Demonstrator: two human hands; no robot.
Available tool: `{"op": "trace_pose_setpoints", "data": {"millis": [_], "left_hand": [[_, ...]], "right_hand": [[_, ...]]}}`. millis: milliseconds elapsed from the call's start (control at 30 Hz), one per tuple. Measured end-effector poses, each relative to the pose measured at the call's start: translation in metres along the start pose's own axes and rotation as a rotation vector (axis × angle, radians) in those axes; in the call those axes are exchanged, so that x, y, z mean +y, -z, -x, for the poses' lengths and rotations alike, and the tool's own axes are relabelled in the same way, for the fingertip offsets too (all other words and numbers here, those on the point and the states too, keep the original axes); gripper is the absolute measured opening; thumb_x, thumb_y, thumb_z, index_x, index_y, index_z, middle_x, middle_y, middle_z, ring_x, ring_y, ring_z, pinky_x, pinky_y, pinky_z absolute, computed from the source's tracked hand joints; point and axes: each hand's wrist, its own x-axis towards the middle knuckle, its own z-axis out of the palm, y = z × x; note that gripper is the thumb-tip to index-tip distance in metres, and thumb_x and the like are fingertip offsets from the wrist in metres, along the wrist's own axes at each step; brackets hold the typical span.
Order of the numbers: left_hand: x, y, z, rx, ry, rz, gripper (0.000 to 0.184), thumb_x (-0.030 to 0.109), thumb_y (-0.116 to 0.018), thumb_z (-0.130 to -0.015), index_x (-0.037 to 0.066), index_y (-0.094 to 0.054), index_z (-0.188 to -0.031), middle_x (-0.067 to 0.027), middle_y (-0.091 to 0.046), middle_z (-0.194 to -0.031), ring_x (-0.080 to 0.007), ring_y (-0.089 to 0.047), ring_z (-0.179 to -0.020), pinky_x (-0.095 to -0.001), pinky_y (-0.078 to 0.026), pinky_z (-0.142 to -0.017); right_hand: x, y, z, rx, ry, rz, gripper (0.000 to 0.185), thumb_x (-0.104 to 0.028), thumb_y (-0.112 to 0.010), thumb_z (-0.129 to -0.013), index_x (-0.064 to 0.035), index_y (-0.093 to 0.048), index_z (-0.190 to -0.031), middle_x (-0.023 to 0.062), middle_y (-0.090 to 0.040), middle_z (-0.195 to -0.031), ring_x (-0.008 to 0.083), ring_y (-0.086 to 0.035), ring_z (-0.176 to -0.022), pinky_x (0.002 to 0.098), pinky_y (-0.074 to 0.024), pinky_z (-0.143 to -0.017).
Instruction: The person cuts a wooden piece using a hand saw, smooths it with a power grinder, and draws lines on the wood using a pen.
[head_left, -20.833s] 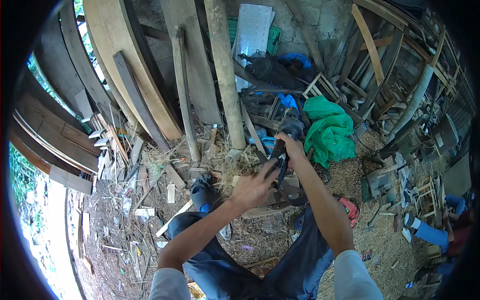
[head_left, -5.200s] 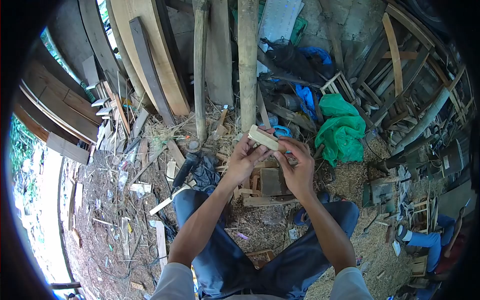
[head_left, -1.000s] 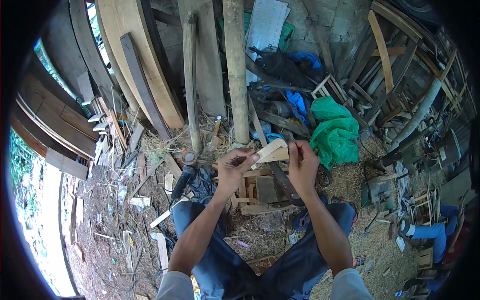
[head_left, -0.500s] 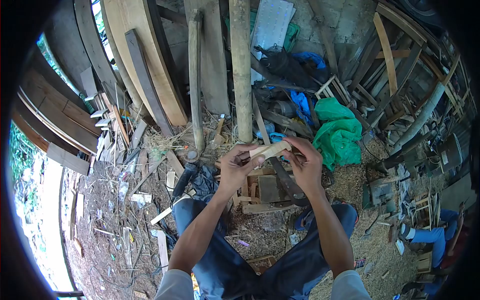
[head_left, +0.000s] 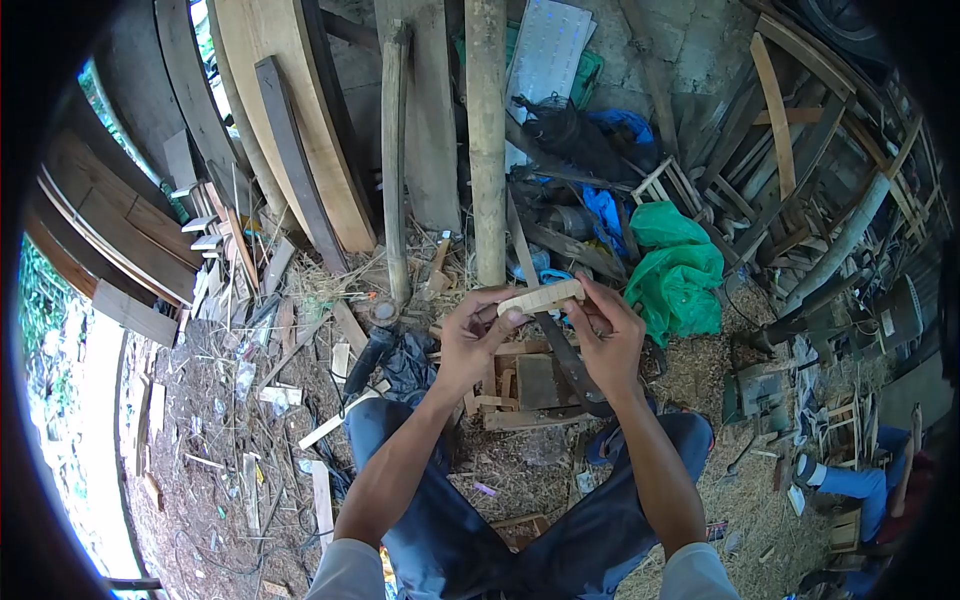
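Observation:
A small pale piece of wood (head_left: 543, 298) is held up in front of me between both hands, tilted slightly with its right end higher. My left hand (head_left: 474, 335) pinches its left end, thumb on the near side. At the other end, the fingers and thumb of my right hand (head_left: 608, 325) close on the wood. Below the hands lies a dark machete-like blade (head_left: 572, 365), partly hidden by the right hand. Wooden blocks (head_left: 543, 381) rest on the ground under it, between my knees.
Planks (head_left: 290, 120) and a bamboo post (head_left: 486, 150) stand ahead. A green plastic bag (head_left: 675, 270) lies right of my hands. Wood scraps (head_left: 282, 396) litter the ground at left. Another person's leg (head_left: 850, 478) shows at the far right.
The piece of wood has been turned in my fingers, so a different, broader face shows now. Both hands stay in nearly the same place.

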Motion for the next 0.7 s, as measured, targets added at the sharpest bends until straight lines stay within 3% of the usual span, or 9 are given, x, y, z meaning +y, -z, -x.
{"op": "trace_pose_setpoints", "data": {"millis": [167,433,700], "left_hand": [[0.008,-0.006,0.0,0.065,-0.109,-0.007,0.029,-0.002,-0.063,-0.089,-0.002,-0.051,-0.115,-0.0157,-0.062,-0.112,-0.0211,-0.064,-0.103,-0.0316,-0.056,-0.088],[-0.005,-0.002,0.003,0.232,-0.126,-0.057,0.027,-0.005,-0.066,-0.087,-0.002,-0.049,-0.108,-0.016,-0.061,-0.114,-0.0187,-0.064,-0.102,-0.0281,-0.055,-0.083],[-0.008,0.0,0.002,0.198,-0.303,-0.058,0.024,-0.012,-0.065,-0.083,-0.004,-0.048,-0.099,-0.0229,-0.058,-0.122,-0.0216,-0.062,-0.108,-0.0315,-0.054,-0.092]], "right_hand": [[0.01,-0.006,0.005,-0.034,-0.177,-0.391,0.028,-0.001,-0.062,-0.091,0.0031,-0.062,-0.118,0.0158,-0.068,-0.104,0.0189,-0.069,-0.089,0.0295,-0.0609,-0.07],[0.008,-0.011,0.008,-0.041,-0.137,-0.442,0.024,0.0,-0.061,-0.092,0.0055,-0.059,-0.115,0.0158,-0.067,-0.103,0.0191,-0.069,-0.09,0.0302,-0.0602,-0.076],[0.009,-0.008,0.008,-0.041,-0.108,-0.431,0.024,-0.001,-0.062,-0.091,0.0059,-0.058,-0.115,0.0159,-0.068,-0.099,0.0192,-0.069,-0.09,0.0304,-0.0592,-0.079]]}}
